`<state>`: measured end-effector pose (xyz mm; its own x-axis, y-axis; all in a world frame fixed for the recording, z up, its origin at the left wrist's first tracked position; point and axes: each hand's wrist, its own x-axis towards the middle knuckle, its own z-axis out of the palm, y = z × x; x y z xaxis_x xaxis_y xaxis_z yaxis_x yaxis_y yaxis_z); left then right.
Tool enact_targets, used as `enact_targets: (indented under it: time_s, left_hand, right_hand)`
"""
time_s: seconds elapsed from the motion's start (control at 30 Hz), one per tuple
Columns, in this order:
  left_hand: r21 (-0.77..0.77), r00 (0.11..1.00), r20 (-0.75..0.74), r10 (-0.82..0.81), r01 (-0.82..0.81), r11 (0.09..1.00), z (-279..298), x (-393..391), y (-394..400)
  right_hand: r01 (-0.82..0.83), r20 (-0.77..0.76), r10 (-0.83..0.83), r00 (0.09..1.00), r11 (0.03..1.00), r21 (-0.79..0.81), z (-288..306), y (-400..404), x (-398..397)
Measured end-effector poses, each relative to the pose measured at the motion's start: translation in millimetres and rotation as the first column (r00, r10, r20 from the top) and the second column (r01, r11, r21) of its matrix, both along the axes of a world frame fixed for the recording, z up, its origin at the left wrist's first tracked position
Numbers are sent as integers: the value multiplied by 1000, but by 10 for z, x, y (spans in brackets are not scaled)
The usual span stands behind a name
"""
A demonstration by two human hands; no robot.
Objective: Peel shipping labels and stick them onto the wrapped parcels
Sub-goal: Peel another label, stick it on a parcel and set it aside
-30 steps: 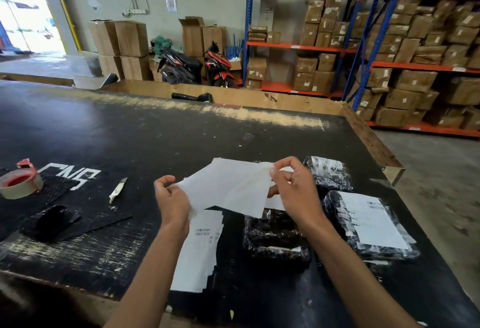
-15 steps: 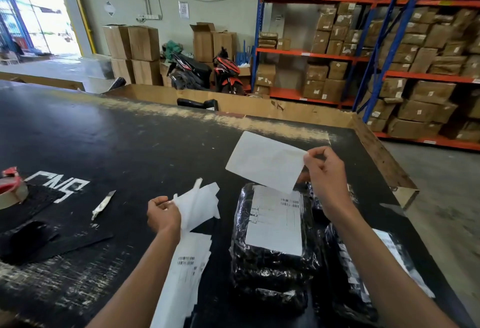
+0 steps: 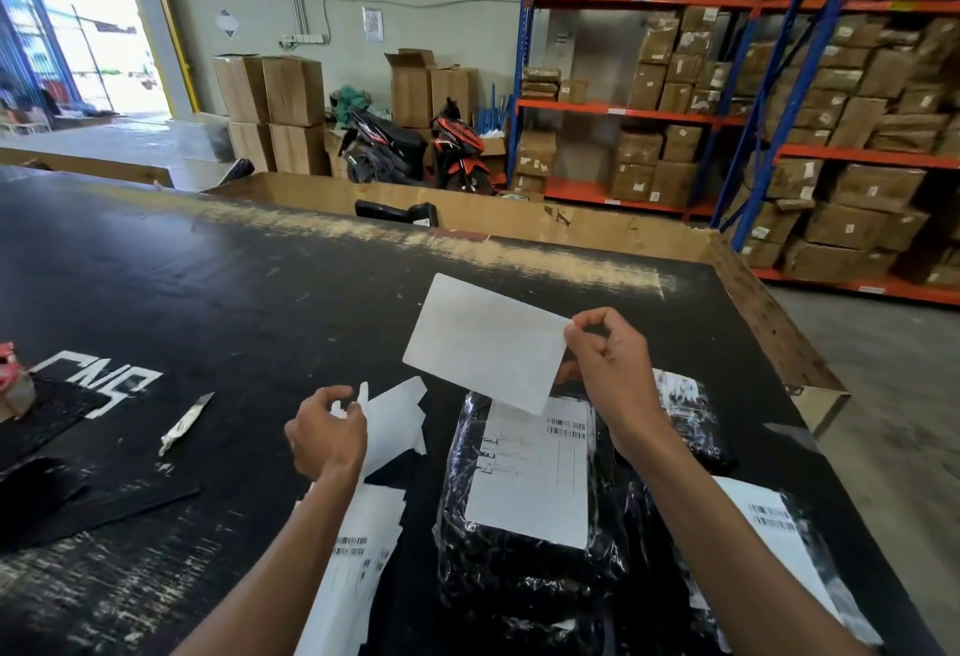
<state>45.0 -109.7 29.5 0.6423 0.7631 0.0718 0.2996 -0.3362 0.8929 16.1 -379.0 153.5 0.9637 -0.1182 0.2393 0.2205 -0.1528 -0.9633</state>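
My right hand (image 3: 610, 369) pinches the right edge of a white peeled label (image 3: 483, 341), holding it in the air above the far end of a black wrapped parcel (image 3: 519, 567) that carries a stuck label (image 3: 530, 473). My left hand (image 3: 324, 429) holds white backing paper (image 3: 392, 421) low over the table, left of that parcel. A stack of printed label sheets (image 3: 358, 551) lies under my left forearm. A second labelled parcel (image 3: 774, 551) sits at the right, and another black parcel (image 3: 685, 406) lies behind my right wrist.
The black table (image 3: 234, 291) holds a small knife blade (image 3: 184, 421), a tape roll (image 3: 10, 385) at the left edge, and black plastic sheets (image 3: 62, 494). A cardboard bin (image 3: 467, 208) stands beyond the table. Shelves of brown boxes (image 3: 831, 135) fill the right.
My hands pulled apart: the right hand lifted the peeled label up and right, the left hand drew the backing paper down and left. The view shifted closer to the labelled parcel.
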Motion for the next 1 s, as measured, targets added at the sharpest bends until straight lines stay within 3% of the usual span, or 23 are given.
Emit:
enact_targets:
  time_s: [0.13,0.23,0.33,0.43,0.57,0.63,0.77,0.97,1.0]
  left_hand:
    - [-84,949,289,-126,157,984,527,-168,-296]
    - [-179,877,395,-273,365,914,1027,-419,-587]
    - [-286,787,391,-477,597,749,1398,-598,-824]
    - [-410,706,367,-606,707,576,1626,-710,-1003]
    - [-393,683,371,-629,729,560,1719,-734,-1191]
    - [-396,698,361,-619,715,576,1740,-696,-1276]
    - [-372,700,315,-641,712,595,1776,-567,-1547]
    - [-320,662,322,-677,749,580,1694,-381,-2050]
    - [-305,650,323,-688,760,574,1676,-335,-2106]
  right_hand:
    - [79,143,-75,987,997,-20,18,59,-6]
    - [102,260,-96,961,995,-9,61,115,-97]
    - [107,400,-56,915,988,-108,104,135,-234]
    - [83,548,97,831,952,-294,130,75,-363]
    - [219,681,182,709,861,-459,113,-84,-459]
    - [256,682,180,709,835,-487,90,-193,-486]
    - [234,585,156,796,812,-534,29,-460,-516]
    - [35,323,239,916,754,-656,-2,-1015,-596]
    - [27,296,203,934,782,-622,-33,-1100,-587]
